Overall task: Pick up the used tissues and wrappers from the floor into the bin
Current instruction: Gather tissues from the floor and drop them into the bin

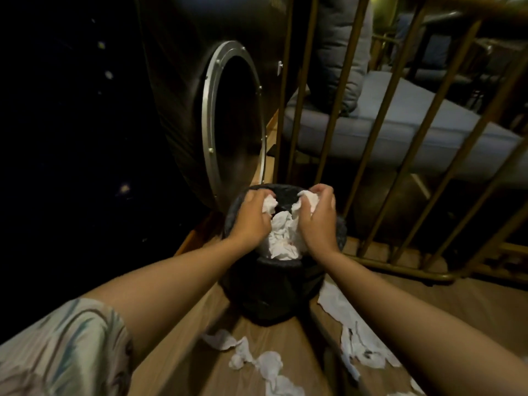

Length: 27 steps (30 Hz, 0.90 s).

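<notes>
Both hands are hovering over the black bin (274, 290), the left hand (251, 217) and right hand (318, 218) each clutching crumpled tissues (283, 238); more torn tissues (267, 361) are lying on the wooden floor (177, 364).

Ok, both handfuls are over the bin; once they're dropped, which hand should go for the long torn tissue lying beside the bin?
Right, probably. The long torn tissue lies on the floor to the right of the bin, under the right forearm. The left hand would have to cross over; the right hand only draws back.
</notes>
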Each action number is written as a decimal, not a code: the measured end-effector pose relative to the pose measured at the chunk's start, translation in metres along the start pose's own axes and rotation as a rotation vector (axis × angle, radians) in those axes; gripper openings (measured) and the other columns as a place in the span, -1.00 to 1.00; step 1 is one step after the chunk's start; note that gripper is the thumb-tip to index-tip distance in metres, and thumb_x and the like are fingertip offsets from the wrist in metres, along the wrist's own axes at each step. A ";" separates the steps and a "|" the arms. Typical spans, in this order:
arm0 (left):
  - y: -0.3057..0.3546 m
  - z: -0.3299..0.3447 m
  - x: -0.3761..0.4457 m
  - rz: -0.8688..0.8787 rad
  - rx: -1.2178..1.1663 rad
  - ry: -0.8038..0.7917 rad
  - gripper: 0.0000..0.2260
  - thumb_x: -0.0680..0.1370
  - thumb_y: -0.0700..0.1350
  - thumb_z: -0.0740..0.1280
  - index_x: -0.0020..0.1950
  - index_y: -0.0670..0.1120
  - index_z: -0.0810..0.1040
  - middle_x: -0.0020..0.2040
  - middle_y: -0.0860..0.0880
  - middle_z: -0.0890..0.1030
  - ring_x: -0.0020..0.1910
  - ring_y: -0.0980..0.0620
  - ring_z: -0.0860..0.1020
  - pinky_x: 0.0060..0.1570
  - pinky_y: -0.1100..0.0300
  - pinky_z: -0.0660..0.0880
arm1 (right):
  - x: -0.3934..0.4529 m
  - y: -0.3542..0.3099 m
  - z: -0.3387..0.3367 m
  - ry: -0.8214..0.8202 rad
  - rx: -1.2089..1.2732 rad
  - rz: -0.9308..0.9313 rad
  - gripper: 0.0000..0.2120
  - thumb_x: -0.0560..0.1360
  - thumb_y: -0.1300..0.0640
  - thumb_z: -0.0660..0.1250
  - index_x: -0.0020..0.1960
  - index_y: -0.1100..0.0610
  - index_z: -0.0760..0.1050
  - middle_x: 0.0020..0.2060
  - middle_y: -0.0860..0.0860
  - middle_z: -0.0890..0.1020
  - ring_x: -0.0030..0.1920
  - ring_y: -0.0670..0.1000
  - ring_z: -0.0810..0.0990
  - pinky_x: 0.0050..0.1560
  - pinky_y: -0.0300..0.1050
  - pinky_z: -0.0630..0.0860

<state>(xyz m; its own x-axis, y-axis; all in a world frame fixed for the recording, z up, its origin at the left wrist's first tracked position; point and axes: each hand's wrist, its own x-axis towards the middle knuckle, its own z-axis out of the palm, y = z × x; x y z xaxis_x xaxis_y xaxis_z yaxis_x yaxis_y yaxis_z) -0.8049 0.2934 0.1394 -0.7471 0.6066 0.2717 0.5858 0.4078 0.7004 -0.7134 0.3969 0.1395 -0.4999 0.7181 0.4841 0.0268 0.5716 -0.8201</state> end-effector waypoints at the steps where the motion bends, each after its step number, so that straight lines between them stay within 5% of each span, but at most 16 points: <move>1: -0.008 0.002 -0.001 0.061 0.034 -0.022 -0.58 0.50 -0.35 0.28 0.32 -0.06 0.48 0.29 -0.08 0.43 0.26 -0.04 0.44 0.29 0.26 0.30 | 0.000 0.007 -0.001 -0.067 -0.063 -0.066 -0.82 0.57 0.25 0.24 0.17 0.19 0.38 0.11 0.08 0.41 0.04 -0.03 0.45 -0.05 -0.60 0.24; 3: -0.020 0.006 -0.005 0.102 0.080 -0.049 -0.57 0.48 -0.35 0.34 0.32 -0.06 0.52 0.27 -0.04 0.45 0.28 0.02 0.44 0.30 0.30 0.27 | -0.002 0.018 -0.001 -0.219 -0.209 -0.177 -0.80 0.50 0.34 0.27 0.10 0.17 0.45 0.22 0.10 0.40 0.21 0.02 0.43 0.16 -0.55 0.19; 6: -0.027 0.010 -0.011 0.127 0.146 0.026 -0.62 0.46 -0.27 0.43 0.26 -0.06 0.57 0.15 0.00 0.43 0.14 0.04 0.44 0.18 0.19 0.44 | -0.005 0.029 -0.005 -0.408 -0.355 -0.258 -0.80 0.43 0.38 0.31 -0.02 0.14 0.52 0.43 0.13 0.31 0.44 0.10 0.27 0.38 -0.11 0.27; 8: -0.027 0.012 -0.009 0.119 0.196 0.066 -0.64 0.45 -0.19 0.47 0.24 -0.06 0.59 0.05 0.00 0.42 0.04 0.03 0.43 0.06 0.17 0.46 | -0.007 0.032 -0.007 -0.465 -0.392 -0.273 -0.82 0.47 0.30 0.31 0.04 0.13 0.54 0.49 0.14 0.25 0.50 0.12 0.19 0.45 0.01 0.22; 11: -0.033 0.019 0.002 0.040 0.333 -0.083 -0.55 0.44 0.06 0.47 0.28 -0.03 0.53 0.11 -0.05 0.55 0.16 -0.07 0.49 0.20 0.06 0.46 | -0.009 0.038 -0.008 -0.620 -0.602 -0.268 -0.62 0.59 0.02 0.13 0.37 0.06 0.43 0.57 0.11 0.04 0.56 0.11 -0.18 0.49 0.14 -0.25; 13: -0.035 0.023 0.004 -0.006 0.429 -0.213 -0.44 0.48 0.18 0.38 0.39 -0.06 0.41 0.20 -0.12 0.57 0.28 -0.17 0.45 0.31 -0.04 0.39 | -0.013 0.039 -0.007 -0.673 -0.910 -0.294 -0.46 0.60 -0.20 -0.11 0.51 -0.06 0.20 0.57 0.08 -0.04 0.52 0.14 -0.36 0.31 0.28 -0.57; 16: -0.032 0.020 -0.008 -0.018 0.444 -0.230 -0.44 0.62 0.16 0.16 0.55 -0.06 0.20 0.49 -0.16 0.35 0.55 -0.19 0.09 0.51 -0.10 0.03 | -0.021 0.037 -0.006 -0.658 -1.114 -0.271 -0.36 0.52 -0.37 -0.30 0.55 -0.19 -0.07 0.57 0.11 -0.07 0.49 0.19 -0.43 0.27 0.40 -0.56; 19: -0.038 0.015 -0.030 0.097 0.444 -0.132 -0.50 0.65 0.12 0.04 0.57 0.02 0.13 0.60 -0.08 0.04 0.58 -0.11 -0.19 0.48 -0.18 -0.27 | -0.034 0.033 -0.008 -0.568 -1.055 -0.245 -0.34 0.52 -0.39 -0.29 0.56 -0.18 -0.13 0.57 0.14 -0.10 0.50 0.21 -0.41 0.32 0.43 -0.47; 23: -0.068 0.014 -0.074 0.219 0.123 0.068 -0.46 0.61 0.15 0.12 0.56 0.00 0.18 0.61 -0.08 -0.03 0.58 -0.03 -0.15 0.49 -0.11 -0.24 | -0.072 0.031 -0.013 -0.300 -0.742 -0.387 -0.48 0.60 -0.16 0.00 0.53 -0.05 0.18 0.56 0.11 0.10 0.56 0.19 -0.19 0.39 0.41 -0.37; 27: -0.114 0.022 -0.120 0.267 0.093 0.018 -0.32 0.59 0.09 0.24 0.59 -0.12 0.00 0.59 -0.12 -0.17 0.59 -0.08 -0.13 0.54 0.11 -0.15 | -0.134 0.045 -0.012 -0.192 -0.467 -0.495 -0.63 0.52 0.08 0.26 0.31 0.11 0.46 0.50 0.17 0.26 0.55 0.24 -0.02 0.41 0.45 -0.23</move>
<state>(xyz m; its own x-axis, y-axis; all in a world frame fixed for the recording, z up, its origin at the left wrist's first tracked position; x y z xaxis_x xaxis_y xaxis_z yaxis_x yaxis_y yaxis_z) -0.7746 0.1892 0.0124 -0.5673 0.6894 0.4505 0.7883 0.2963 0.5392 -0.6348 0.3313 0.0410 -0.6918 0.2718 0.6690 0.1044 0.9544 -0.2797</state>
